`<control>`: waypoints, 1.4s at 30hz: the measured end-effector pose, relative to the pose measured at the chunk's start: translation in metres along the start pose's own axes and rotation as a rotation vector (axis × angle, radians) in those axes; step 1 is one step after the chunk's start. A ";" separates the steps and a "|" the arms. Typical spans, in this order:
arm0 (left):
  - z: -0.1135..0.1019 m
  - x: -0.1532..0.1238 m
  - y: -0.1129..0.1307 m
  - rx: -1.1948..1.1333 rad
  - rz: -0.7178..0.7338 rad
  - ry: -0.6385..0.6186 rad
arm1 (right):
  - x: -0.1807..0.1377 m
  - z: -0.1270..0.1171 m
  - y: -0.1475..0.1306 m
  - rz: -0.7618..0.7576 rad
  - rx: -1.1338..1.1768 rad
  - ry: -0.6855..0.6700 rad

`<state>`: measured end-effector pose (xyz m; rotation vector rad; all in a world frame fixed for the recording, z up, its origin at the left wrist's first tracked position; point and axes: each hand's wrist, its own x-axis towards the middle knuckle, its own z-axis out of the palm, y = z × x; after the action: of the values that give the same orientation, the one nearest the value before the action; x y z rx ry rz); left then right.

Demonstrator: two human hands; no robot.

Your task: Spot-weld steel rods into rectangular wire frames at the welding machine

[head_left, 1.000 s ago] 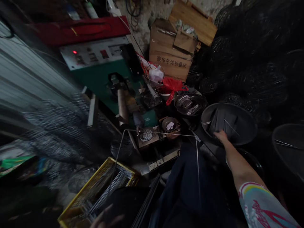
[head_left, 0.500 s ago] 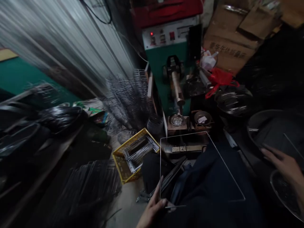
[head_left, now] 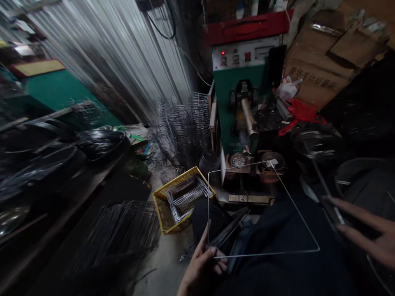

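A thin metal wire bent into a four-sided frame [head_left: 298, 201] is in my left hand [head_left: 203, 259], whose fingers close round its near left corner while the index finger points up along the side. The frame stands over my dark-clothed legs. On the right, my right hand [head_left: 370, 232] has thumb and fingers spread apart. A narrow metal bar [head_left: 338, 214] shows between the thumb and fingertips; no grip on it is visible. Beside my left knee, a yellow crate [head_left: 159, 213] holds several bent wire pieces [head_left: 185, 197]. More loose wires [head_left: 230, 230] lie by my legs.
Ahead is a green machine [head_left: 226, 102] with a metal arm [head_left: 248, 117]. Small dishes, one with metal bits [head_left: 238, 160], sit below it. Stacked wire racks [head_left: 179, 127] stand left of it, cardboard boxes [head_left: 317, 74] right. A dark basin [head_left: 342, 176] is near my right hand.
The view has swung left, so the surroundings sit farther right. My left hand keeps the wire frame, whose near edge now shows clearly. My right hand has shifted left and its fingers are spread wider.
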<state>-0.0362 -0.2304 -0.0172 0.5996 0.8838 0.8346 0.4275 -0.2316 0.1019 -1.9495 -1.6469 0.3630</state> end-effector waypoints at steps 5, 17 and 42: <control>-0.002 -0.004 -0.002 0.006 0.007 0.031 | -0.019 0.031 -0.030 -0.333 -0.080 -0.206; 0.010 0.002 0.005 0.049 -0.004 -0.013 | -0.025 0.061 -0.050 -0.394 -0.080 -0.447; 0.036 0.035 -0.007 -0.062 0.101 -0.146 | -0.034 0.115 -0.067 -0.466 0.073 -0.485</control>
<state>0.0095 -0.2093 -0.0185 0.6465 0.6976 0.8942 0.3042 -0.2307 0.0421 -1.4257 -2.2865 0.7334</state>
